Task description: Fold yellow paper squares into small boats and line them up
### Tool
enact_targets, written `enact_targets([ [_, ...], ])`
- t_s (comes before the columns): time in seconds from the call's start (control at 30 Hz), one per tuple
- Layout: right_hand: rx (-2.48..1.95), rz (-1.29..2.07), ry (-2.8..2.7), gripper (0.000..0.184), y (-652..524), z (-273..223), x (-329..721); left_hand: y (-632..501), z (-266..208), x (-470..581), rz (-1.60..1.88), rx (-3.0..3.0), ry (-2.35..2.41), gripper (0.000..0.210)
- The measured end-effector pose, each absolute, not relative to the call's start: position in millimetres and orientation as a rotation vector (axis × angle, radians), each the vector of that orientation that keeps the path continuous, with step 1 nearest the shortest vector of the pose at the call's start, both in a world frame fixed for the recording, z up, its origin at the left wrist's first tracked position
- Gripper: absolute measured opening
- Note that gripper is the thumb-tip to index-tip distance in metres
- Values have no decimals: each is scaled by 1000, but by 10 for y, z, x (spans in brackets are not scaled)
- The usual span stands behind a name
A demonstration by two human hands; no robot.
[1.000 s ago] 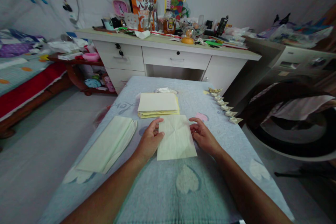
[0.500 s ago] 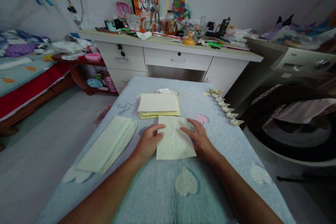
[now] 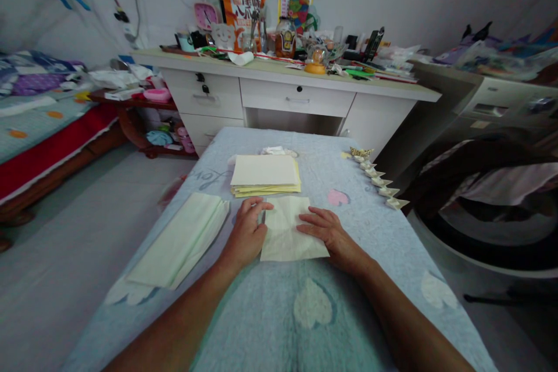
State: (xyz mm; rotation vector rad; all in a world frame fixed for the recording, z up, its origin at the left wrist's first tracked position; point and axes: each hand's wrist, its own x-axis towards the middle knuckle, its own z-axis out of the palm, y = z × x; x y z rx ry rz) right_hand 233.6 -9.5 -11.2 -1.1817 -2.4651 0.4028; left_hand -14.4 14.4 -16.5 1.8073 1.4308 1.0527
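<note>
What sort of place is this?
Probably a bedroom at home: a bed stands on the left, a cluttered desk ahead, and a washing machine on the right.

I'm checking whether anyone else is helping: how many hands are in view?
2. The left hand is at the left edge of the pale paper sheet; the right hand has its fingers over the right side. No other hand shows.

The left hand (image 3: pixel 247 231) and right hand (image 3: pixel 325 232) are bare. The left arm (image 3: pixel 187 308) and right arm (image 3: pixel 399 308) are bare too, thin by the wrists (image 3: pixel 229 260) and fatter farther up.
</note>
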Motion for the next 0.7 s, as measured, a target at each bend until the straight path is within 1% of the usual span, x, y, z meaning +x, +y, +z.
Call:
enact_targets([
  [0.13, -1110, 482, -2420, 40, -87, -137, 2375, 188, -123, -252, 877, 1953, 1296, 62],
  [0.23, -1075, 538, -2381, 41, -84, -153, 2398, 179, -42, -324, 633, 2071, 1092, 67],
  [0.33, -1063, 577, -2344, 44, -86, -157, 2408, 141, 30, -335, 522, 2098, 971, 71],
  [0.4, -1064, 592, -2322, 46, -90, -149, 2409, 117, 53, -299, 532, 2102, 951, 66],
  [0.43, -1061, 598, -2313, 47, -92, -139, 2408, 107, 59, -272, 549, 2104, 945, 59],
  [0.5, -1050, 603, -2290, 45, -98, -104, 2397, 90, 66, -214, 612, 2102, 907, 33],
  [0.53, -1044, 606, -2281, 41, -102, -79, 2389, 82, 68, -189, 636, 2088, 882, 24],
  [0.57, -1041, 608, -2272, 36, -107, -50, 2378, 72, 72, -170, 637, 2083, 905, 19],
  [0.63, -1067, 621, -2260, 24, -120, 6, 2351, 51, 81, -148, 641, 2089, 962, 17],
  [0.7, -1124, 646, -2238, 20, -133, 43, 2325, 29, 92, -145, 655, 2089, 1017, 18],
])
